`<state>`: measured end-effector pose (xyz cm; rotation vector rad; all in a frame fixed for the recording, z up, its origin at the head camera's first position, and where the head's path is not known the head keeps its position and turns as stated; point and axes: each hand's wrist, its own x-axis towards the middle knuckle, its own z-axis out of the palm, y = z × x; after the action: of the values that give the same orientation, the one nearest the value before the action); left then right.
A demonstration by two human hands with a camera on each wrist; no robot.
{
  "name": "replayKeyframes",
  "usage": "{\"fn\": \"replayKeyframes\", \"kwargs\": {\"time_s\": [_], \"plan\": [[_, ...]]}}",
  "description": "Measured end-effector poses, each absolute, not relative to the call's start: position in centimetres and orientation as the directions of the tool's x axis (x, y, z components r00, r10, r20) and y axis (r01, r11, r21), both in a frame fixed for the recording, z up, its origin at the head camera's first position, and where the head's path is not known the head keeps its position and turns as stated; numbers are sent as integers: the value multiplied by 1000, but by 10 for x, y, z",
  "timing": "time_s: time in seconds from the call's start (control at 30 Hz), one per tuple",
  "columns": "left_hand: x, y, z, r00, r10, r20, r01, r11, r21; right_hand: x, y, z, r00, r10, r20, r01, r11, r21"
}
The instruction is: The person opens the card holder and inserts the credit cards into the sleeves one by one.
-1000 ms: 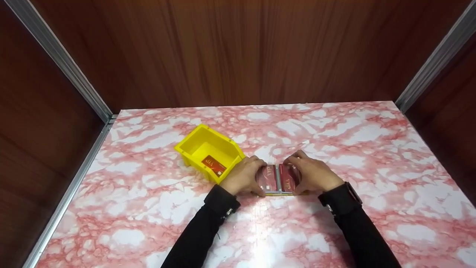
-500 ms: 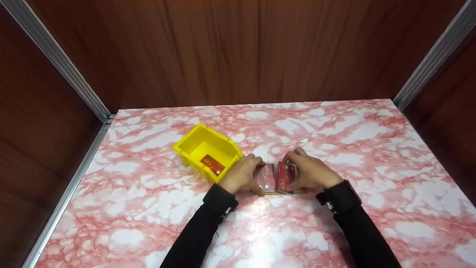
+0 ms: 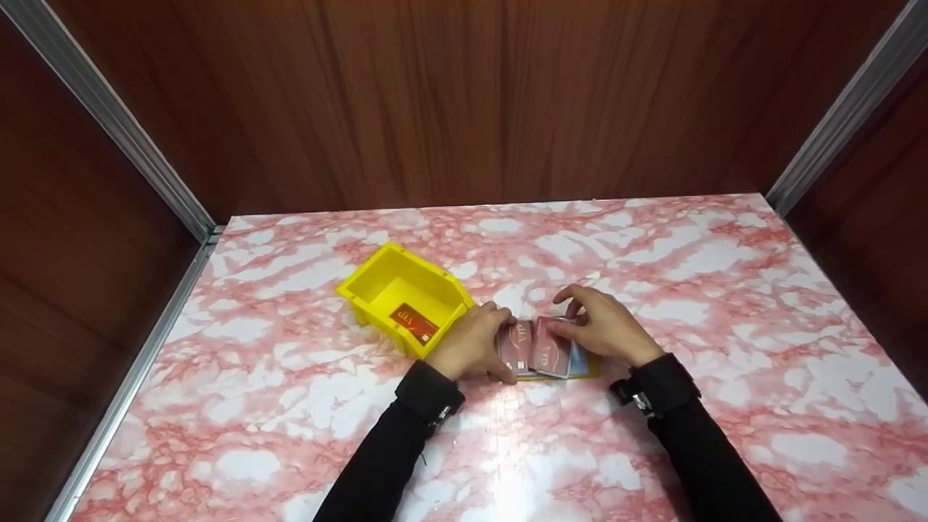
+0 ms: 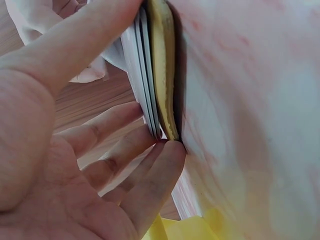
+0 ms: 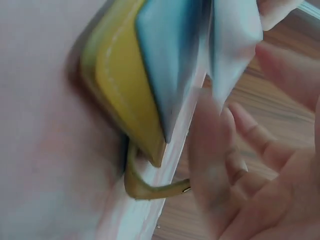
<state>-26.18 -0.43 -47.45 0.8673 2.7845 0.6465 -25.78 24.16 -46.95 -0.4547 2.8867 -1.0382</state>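
A yellow card holder (image 5: 117, 75) with stitched edges, a short strap (image 5: 155, 192) and clear sleeves lies spread on the table. My left hand (image 3: 470, 342) grips its left end between thumb and fingers, beside a red VIP card (image 3: 516, 349) in a sleeve. In the left wrist view, several thin sleeve edges (image 4: 145, 75) are stacked against the yellow cover. My right hand (image 3: 607, 326) touches a tilted sleeve with another red VIP card (image 3: 549, 357), thumb against it and index finger raised away. Under that sleeve, a bluish page (image 3: 580, 360) shows at the right.
Left of the holder stands a yellow bin (image 3: 388, 264), right by my left hand, with a red VIP card (image 3: 413, 322) inside. The table (image 3: 674, 449) has a pink and white marbled top. A wood-patterned panel (image 3: 464, 109) rises behind it.
The right-hand sleeve has lifted and swung leftward, partly over the left one, uncovering the bluish page. My right hand has loosened its hold on that sleeve. My left hand stays in place.
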Motion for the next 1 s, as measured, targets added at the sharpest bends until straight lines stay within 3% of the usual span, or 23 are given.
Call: {"fn": "replayKeyframes", "kwargs": {"time_s": [0.27,0.5,0.7,1.0], "plan": [[-260,-5,-476,-827,561,-33,488,746,453,-259,241,-470,-966,-255,51,-217,684,-697],[-259,-6,-477,-830,557,-21,487,742,460,-257,240,-470,-922,-360,141,-343,592,-729],[-259,-7,-476,-822,569,6,510,733,450,-257,236,-470,-918,-328,223,-386,609,-693],[-263,-8,-476,-836,548,-18,471,735,487,-252,226,-463,-895,-420,147,-349,458,-817]]}}
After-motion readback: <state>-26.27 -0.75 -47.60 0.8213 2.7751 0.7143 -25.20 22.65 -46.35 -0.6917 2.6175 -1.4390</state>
